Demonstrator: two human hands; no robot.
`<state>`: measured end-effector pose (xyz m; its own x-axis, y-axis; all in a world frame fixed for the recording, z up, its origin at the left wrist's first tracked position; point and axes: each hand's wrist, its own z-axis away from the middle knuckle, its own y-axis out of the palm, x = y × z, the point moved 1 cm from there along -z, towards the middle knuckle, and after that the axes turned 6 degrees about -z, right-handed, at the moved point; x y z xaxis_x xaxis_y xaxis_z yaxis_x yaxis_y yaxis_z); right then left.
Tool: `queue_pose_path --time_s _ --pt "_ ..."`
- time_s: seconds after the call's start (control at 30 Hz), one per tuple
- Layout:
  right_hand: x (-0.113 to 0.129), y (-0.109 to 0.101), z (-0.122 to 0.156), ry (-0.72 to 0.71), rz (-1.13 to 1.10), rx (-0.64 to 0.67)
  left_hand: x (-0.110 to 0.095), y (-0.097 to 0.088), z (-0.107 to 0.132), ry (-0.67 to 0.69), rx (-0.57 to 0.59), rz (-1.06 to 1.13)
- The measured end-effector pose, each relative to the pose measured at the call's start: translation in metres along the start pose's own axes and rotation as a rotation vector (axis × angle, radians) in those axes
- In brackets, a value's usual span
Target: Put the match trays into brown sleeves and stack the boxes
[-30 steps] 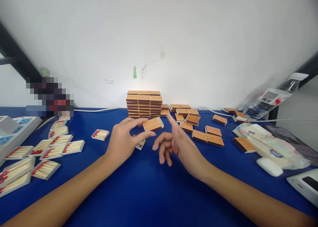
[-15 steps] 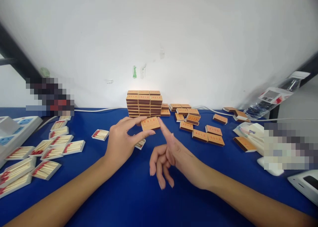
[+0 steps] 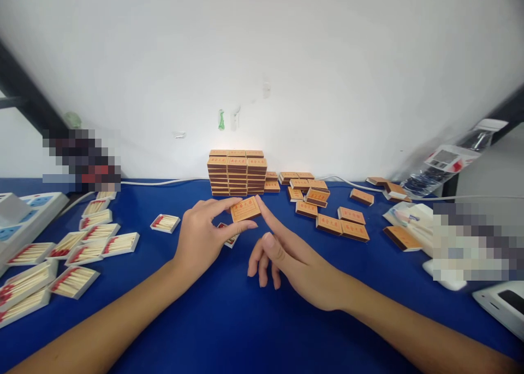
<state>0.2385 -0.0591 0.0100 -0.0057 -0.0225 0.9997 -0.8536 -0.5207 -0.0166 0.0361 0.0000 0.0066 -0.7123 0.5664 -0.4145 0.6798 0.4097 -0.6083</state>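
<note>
One orange matchbox (image 3: 244,209), flat, red-lettered, thinly bordered, tilted

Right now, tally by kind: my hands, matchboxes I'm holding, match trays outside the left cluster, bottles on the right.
Left hand and right hand: 2
Held matchbox: 1
Match trays outside the left cluster: 2
Bottle on the right: 1
Total: 6

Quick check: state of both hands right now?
Left hand: closed, holding an orange rectangular cardboard matchbox.
Right hand: open, loosely curled, index fingertip at the matchbox's end.
</note>
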Motion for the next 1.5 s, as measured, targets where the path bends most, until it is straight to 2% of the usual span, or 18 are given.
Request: queue_pose_path --time_s 0.07,0.17,0.2,0.33,0.47,0.53,0.6,0.63,0.7,0.8,0.9,1.0,1.07,1.17,1.4,1.5 --pt "-0.003 -0.006 -0.003 -0.059 0.175 -0.066 0.0 -0.001 -0.001 0.056 0.019 -0.035" --pt "-0.002 -0.023 -0.01 -0.213 0.46 -0.255 0.001 0.0 -0.002 0.139 0.075 -0.051" --pt "-0.002 -0.029 -0.013 -0.243 0.514 -0.269 0.002 0.0 -0.003 0.158 0.088 -0.048" --pt "0.003 -0.047 -0.021 -0.24 0.567 -0.165 0.005 0.001 -0.003 0.209 0.116 -0.017" --pt "0.006 -0.06 -0.027 -0.251 0.636 -0.157 0.007 0.001 -0.004 0.165 0.163 -0.016" --pt "0.005 -0.074 -0.032 -0.24 0.719 -0.198 0.008 0.0 -0.006 0.171 0.159 -0.065" --pt "0.004 -0.094 -0.04 -0.231 0.832 -0.303 0.009 -0.001 -0.009 0.216 0.184 -0.18" --pt "0.004 -0.106 -0.046 -0.214 0.893 -0.374 0.011 -0.002 -0.011 0.243 0.22 -0.252" --pt "0.003 -0.126 -0.058 -0.158 0.999 -0.423 0.014 -0.006 -0.016 0.289 0.339 -0.37" --pt "0.001 -0.142 -0.077 -0.126 1.06 -0.395 0.019 -0.015 -0.025 0.329 0.528 -0.412" --pt "-0.003 -0.144 -0.09 -0.112 1.104 -0.369 0.03 -0.028 -0.036 0.289 0.612 -0.411" --pt "-0.008 -0.144 -0.095 -0.107 1.143 -0.401 0.043 -0.038 -0.043 0.212 0.598 -0.378" --pt "-0.011 -0.145 -0.095 -0.107 1.16 -0.442 0.049 -0.041 -0.045 0.181 0.6 -0.338" --pt "-0.011 -0.146 -0.094 -0.107 1.164 -0.464 0.051 -0.04 -0.043 0.179 0.66 -0.288" --pt "0.009 -0.152 -0.064 -0.113 1.237 -0.379 0.043 -0.037 -0.037 0.175 0.808 -0.183" --pt "0.013 -0.153 -0.048 -0.065 1.353 -0.324 0.04 -0.038 -0.037 0.163 0.818 -0.153"
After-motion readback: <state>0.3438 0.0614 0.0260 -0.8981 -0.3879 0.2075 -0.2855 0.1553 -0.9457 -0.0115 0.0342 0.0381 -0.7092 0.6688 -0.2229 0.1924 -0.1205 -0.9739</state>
